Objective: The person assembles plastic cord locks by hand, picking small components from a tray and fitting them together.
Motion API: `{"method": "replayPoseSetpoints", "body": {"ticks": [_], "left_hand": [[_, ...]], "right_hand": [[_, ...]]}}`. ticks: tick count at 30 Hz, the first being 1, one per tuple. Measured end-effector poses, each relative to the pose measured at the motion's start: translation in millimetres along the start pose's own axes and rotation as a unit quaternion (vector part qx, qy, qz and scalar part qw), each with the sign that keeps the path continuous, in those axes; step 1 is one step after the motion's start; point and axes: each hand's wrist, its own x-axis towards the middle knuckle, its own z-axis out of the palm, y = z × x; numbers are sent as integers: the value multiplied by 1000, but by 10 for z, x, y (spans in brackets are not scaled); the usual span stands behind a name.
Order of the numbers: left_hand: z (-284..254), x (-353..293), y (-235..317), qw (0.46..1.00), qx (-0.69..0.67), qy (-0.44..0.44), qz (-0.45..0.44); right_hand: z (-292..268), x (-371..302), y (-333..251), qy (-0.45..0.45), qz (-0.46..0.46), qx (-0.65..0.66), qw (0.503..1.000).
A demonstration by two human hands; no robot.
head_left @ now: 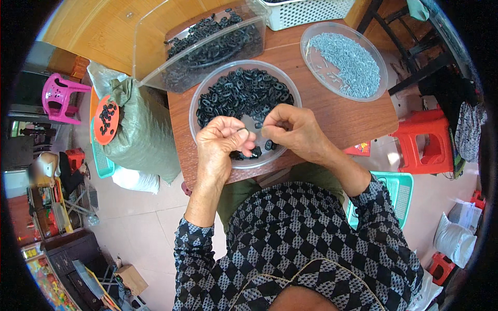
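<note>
Both my hands hover over the near part of a round clear basin [298, 90] on the table. Small black oval plastic pieces with holes [241, 90] fill it, heaped toward its far side. My left hand [220, 145] is closed, thumb pressed to the index finger, with the dark edge of a black plastic piece [244, 130] showing between them. Just to its right, my right hand [298, 132] pinches thumb against fingertips; whatever sits in that pinch is too small to make out. A few loose black pieces lie below the hands in the basin.
A round tray [306, 61] of small silvery metal pins [350, 62] stands right of the basin. Behind left is a clear bin [142, 49] of black pieces. A white basket [311, 14] is at the back. A green sack [142, 124] and red stool [428, 140] flank the table.
</note>
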Motion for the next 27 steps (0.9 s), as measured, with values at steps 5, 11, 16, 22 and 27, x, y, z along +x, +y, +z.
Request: {"method": "replayPoseSetpoints", "body": {"ticks": [5,11,16,22,27], "left_hand": [[87,-83,-43,999,-35,25,11],[89,-121,-116,994,49,67,71],[116,-105,-156,996,32,62,49],[75,-94,-128,997,-33,66,0],[94,-75,-112,990,-123,58,-17]], "right_hand": [[63,-2,-11,-30,8,31,999],[153,16,123,23,-119,-132,984],[207,59,158,38,-311,-327,892],[235,54,153,54,-383,-383,839],[247,87,204,61,-410,-367,833]]}}
